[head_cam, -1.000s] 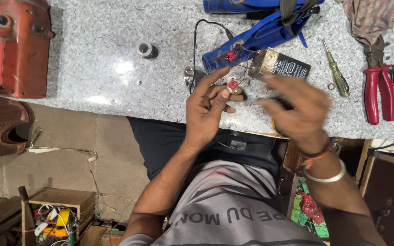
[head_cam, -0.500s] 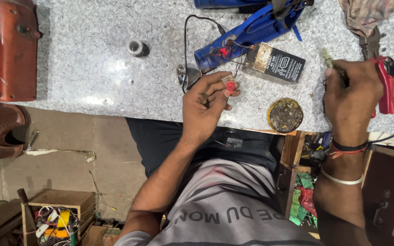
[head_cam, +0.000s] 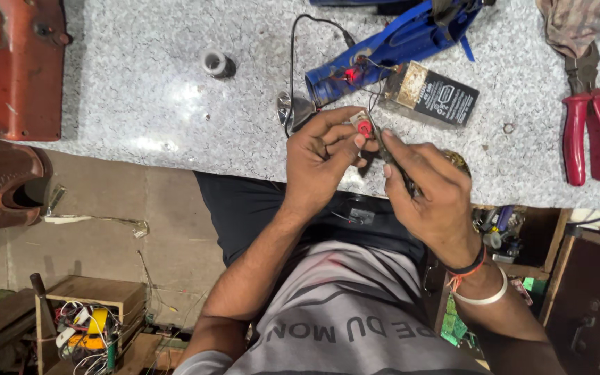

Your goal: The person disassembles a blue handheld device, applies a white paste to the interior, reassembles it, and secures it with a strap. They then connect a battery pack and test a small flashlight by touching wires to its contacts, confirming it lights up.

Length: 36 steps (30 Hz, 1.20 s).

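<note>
My left hand (head_cam: 321, 158) pinches a small switch part with a red button (head_cam: 364, 128), which is wired to the blue torch body (head_cam: 390, 48) lying on the speckled stone worktop (head_cam: 140, 104). My right hand (head_cam: 428, 191) grips a screwdriver (head_cam: 383, 147) whose thin shaft points at the red button part. Both hands hover over the worktop's near edge. A black rectangular battery (head_cam: 433, 94) lies just beyond them. Beside the left hand sits a small silver reflector (head_cam: 293, 111).
Red-handled pliers (head_cam: 588, 132) and a crumpled cloth (head_cam: 578, 21) lie at the right. An orange-red machine casing (head_cam: 12, 69) fills the far left, near a small spool (head_cam: 218, 64). A round tin (head_cam: 460, 161) peeks from behind my right hand. On the floor stands a wooden box of wires (head_cam: 85, 326).
My right hand went right to the screwdriver beside the pliers, picked it up and came back to the red button part. My left hand kept holding that part.
</note>
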Each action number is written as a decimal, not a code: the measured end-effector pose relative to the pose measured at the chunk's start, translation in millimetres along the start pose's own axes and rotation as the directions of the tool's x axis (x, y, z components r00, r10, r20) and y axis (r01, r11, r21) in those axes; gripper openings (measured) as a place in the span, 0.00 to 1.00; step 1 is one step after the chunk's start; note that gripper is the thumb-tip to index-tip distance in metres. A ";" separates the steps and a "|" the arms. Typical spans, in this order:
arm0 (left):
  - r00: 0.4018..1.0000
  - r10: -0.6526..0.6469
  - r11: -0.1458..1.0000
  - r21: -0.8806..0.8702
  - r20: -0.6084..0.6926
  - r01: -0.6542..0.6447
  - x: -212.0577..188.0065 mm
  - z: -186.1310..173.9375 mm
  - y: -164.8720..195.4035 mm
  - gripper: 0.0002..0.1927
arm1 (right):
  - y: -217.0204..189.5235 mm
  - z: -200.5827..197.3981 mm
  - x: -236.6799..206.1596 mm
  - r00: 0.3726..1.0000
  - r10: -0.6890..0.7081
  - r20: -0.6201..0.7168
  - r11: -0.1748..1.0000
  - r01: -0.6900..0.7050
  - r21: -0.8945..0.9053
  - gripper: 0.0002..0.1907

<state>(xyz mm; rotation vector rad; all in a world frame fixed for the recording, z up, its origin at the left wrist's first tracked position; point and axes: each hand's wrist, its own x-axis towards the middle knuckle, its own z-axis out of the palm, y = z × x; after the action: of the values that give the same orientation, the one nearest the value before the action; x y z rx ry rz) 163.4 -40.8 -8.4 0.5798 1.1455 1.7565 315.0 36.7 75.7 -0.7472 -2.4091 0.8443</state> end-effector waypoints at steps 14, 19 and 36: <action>0.999 0.037 0.998 0.054 -0.039 -0.035 -1.1 6.4 -0.8 0.16 | 7.2 -2.7 -10.9 0.999 -0.018 -0.036 0.999 0.016 -0.049 0.21; 0.998 0.045 0.996 0.077 -0.042 -0.041 -0.1 5.6 0.0 0.16 | 9.1 0.7 -11.8 0.999 -0.024 -0.036 0.999 0.023 -0.022 0.21; 0.999 0.050 0.998 0.034 -0.019 -0.049 -1.0 3.3 -2.6 0.17 | 15.6 -2.8 -5.4 0.996 0.074 0.042 0.991 -0.078 0.104 0.18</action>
<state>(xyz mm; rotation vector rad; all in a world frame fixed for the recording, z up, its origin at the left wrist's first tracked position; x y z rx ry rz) 167.6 -39.8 -9.1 0.6165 1.1854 1.7922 325.8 44.8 65.8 -0.7932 -2.3607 1.0168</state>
